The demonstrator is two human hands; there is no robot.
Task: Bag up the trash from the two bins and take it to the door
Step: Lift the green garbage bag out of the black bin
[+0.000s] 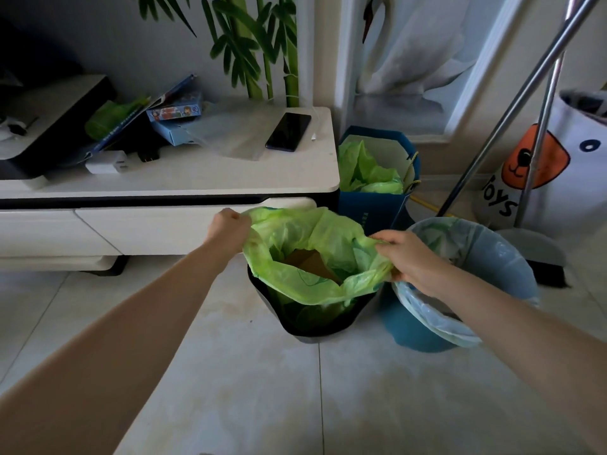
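Note:
A black bin (317, 325) stands on the tiled floor with a green plastic bag (305, 254) lining it. Brown cardboard trash (308, 262) lies inside the bag. My left hand (230, 229) grips the bag's rim at its far left. The bag's right edge is pinched by my right hand (410, 257). The rim is lifted off the bin and held open between both hands. Right of it a blue bin (417, 330) holds a pale bluish liner (492, 254), its contents mostly hidden by my right arm.
A white TV cabinet (197, 178) with a phone (288, 132), boxes and papers stands behind the bins. A blue paper bag (371, 208) stuffed with green plastic sits beside it. A broom and dustpan (532, 251) and a white toy basket (558, 178) stand at right.

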